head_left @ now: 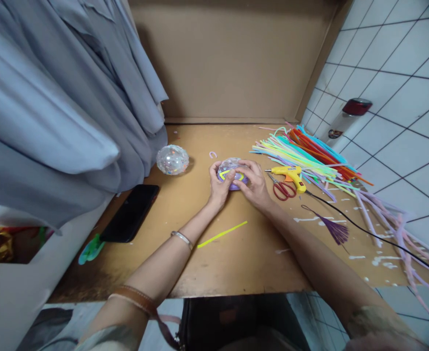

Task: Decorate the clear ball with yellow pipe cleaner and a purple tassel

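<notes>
Between my two hands is a clear ball with purple pipe cleaner round its lower part and a yellow strip bent across its front, a decorated ball point(232, 186). My left hand point(219, 184) grips it from the left, thumb on the front. On the other side my right hand point(253, 183) closes round it, fingertips on the yellow strip. The palms and fingers cover much of the ball's sides. A straight yellow pipe cleaner point(222, 234) lies on the table nearer to me. A small pink curved piece point(213, 154) rests just beyond my left hand.
Left of my hands sits another clear ball point(172, 160), with a black phone point(130, 213) closer in. At right are a yellow glue gun point(289, 176) with its cord, red-handled scissors point(284, 190), a purple tassel point(334, 229) and piled pipe cleaners point(309, 151). A grey curtain point(101, 97) hangs left.
</notes>
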`<state>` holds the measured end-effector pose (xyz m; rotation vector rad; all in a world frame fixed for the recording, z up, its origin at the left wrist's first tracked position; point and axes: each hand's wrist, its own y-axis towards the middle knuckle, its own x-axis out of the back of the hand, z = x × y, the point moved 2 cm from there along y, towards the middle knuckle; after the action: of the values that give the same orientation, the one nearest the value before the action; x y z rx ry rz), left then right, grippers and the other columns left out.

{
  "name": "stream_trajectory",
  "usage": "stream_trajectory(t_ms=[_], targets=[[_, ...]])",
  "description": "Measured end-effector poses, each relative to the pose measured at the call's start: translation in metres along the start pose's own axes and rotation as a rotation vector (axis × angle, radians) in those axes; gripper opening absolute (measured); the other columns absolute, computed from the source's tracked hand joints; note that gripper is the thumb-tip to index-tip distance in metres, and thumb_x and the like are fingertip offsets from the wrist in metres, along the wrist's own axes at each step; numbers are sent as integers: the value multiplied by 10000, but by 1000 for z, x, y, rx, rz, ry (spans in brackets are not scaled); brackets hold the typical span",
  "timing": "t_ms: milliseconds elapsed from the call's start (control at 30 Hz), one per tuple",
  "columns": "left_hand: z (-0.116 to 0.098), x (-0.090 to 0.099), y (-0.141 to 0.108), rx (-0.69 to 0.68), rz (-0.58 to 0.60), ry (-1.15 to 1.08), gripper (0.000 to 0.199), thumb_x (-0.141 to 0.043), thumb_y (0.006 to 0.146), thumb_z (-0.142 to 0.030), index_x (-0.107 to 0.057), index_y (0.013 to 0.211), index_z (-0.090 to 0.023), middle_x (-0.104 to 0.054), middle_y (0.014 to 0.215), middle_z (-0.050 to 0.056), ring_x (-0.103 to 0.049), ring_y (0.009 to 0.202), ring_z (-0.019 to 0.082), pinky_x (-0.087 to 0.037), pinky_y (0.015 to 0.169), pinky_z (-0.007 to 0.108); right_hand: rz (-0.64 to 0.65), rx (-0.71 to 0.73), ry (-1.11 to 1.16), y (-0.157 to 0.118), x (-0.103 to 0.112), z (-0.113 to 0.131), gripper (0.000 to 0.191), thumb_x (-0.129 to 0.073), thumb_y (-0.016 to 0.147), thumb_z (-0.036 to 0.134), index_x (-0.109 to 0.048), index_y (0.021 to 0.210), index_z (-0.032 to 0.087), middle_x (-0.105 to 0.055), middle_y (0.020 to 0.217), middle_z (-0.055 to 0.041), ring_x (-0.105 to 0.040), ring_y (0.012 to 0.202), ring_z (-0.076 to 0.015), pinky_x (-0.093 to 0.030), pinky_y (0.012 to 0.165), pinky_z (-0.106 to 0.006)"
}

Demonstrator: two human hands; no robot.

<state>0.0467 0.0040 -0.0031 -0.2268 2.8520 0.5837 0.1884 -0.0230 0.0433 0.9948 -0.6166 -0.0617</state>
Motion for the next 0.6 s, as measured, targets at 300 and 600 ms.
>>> stream_trajectory(t_ms=[300, 600], targets=[[-34, 36, 15, -394, 399, 320, 486, -816, 799, -600, -773, 1135, -251, -569, 1467, 133, -535, 1424, 321, -384, 1240, 560, -1, -10, 0, 1, 1, -4, 376, -557, 996, 576, -721, 1153, 277, -676, 1249, -116, -640, 1195, -302, -521, 1050, -524], [-30, 38, 23, -385, 435, 311, 451, -817, 810, -572, -800, 1162, -290, -628, 1418, 115, -584, 1372, 288, -449, 1199, 535, 9, -59, 20, 1, 1, -6, 396, -567, 982, 606, -733, 1139, 283, -671, 1252, -112, -624, 1219, -303, -499, 1078, -528]])
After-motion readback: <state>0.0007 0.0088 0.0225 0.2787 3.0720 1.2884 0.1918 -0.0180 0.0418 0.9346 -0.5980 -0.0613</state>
